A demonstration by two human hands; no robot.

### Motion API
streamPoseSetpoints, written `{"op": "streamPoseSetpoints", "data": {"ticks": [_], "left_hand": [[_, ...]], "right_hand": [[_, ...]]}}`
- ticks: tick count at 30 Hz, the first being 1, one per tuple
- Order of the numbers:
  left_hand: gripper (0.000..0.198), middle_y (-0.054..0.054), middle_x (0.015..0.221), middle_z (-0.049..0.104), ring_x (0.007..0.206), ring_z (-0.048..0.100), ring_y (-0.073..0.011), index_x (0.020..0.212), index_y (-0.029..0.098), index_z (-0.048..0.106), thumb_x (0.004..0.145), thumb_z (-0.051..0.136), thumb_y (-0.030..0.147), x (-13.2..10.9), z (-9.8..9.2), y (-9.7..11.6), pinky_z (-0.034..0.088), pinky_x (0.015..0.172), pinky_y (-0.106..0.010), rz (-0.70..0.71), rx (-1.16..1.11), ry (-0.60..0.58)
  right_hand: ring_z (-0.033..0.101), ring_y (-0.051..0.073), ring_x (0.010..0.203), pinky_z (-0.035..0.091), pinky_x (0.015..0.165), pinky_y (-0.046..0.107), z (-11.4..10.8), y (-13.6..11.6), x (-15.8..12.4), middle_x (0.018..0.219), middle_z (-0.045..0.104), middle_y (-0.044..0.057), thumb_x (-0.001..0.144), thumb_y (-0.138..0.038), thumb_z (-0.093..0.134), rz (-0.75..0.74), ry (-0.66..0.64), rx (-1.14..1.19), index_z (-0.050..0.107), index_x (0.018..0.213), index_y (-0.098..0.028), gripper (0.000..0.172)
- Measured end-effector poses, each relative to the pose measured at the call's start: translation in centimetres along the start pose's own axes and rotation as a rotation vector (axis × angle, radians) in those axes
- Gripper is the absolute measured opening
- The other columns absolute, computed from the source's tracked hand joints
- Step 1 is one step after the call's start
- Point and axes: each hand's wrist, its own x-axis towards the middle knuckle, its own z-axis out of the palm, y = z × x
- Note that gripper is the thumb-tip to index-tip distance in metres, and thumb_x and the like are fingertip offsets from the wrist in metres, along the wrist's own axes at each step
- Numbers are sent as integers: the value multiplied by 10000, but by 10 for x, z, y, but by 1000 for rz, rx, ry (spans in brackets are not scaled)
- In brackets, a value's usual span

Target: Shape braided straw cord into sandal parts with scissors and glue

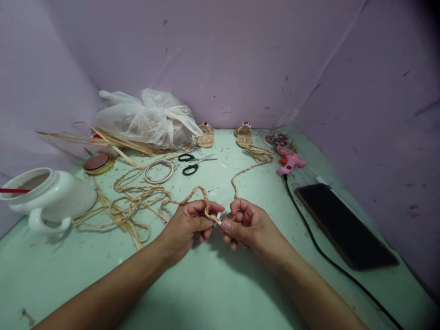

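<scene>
My left hand (190,224) and my right hand (245,224) meet at the middle of the pale green table (213,284), both pinched closed on the end of a braided straw cord (192,195). The braid runs left from my fingers into a loose heap (130,201). A second braided strand (249,167) trails from my right hand back toward a small woven sandal (243,133). What sits between my fingertips is small and pale.
Black-handled scissors (192,163), a white ring (158,171) and another woven sandal (206,136) lie behind. A pink glue gun (289,161) with black cable (319,250), a dark phone (345,224), a white jug (48,197), a plastic bag (147,117), straw strips (103,140).
</scene>
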Motion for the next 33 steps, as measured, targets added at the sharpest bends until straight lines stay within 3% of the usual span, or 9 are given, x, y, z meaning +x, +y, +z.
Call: {"op": "streamPoseSetpoints", "data": {"ticks": [6,11,17,21,25,29,33], "left_hand": [[207,28,543,554,424,460,-52,777,127,644,576,667,171,1,-1,0,300,382,-158,12,64,-18],[396,34,755,553,444,466,-26,992,210,643,600,684,168,1,-3,-4,309,399,-165,92,44,-6],[178,11,597,559,494,476,-70,770,147,649,604,688,199,2,-6,-6,326,435,-175,85,36,-100],[157,23,593,554,464,452,-56,710,143,602,597,692,206,3,-4,-4,313,422,-172,89,62,-82],[168,52,501,515,404,412,-45,674,135,573,566,685,196,2,-1,-4,281,387,-168,46,95,50],[164,62,408,470,364,357,-36,599,131,553,572,676,236,-2,5,-5,225,365,-164,-16,156,169],[102,67,352,408,343,314,-47,589,141,566,583,592,238,-11,18,-5,211,367,-178,-78,275,248]], "right_hand": [[563,72,456,437,385,149,-2,-2,0,555,596,-57,574,-271,790,-6,-19,8,453,699,-178,371],[569,69,460,432,376,131,-2,-1,-1,565,601,-44,603,-240,777,21,-51,49,459,710,-174,342],[560,62,439,398,349,112,-1,-1,-2,559,607,-35,597,-242,779,84,-78,110,397,644,-185,389],[551,65,458,405,374,128,-2,-3,-2,551,582,-44,591,-257,777,66,-84,66,452,690,-175,349],[508,66,484,409,418,170,-1,-6,-2,595,550,-44,581,-254,759,-66,-14,-92,468,679,-173,317],[467,78,518,390,475,202,0,1,-2,608,519,-38,667,-186,642,-334,207,-424,470,656,-185,172],[483,96,548,391,519,217,-2,13,-4,629,524,-29,724,-102,540,-608,270,-811,499,715,-187,94]]}}
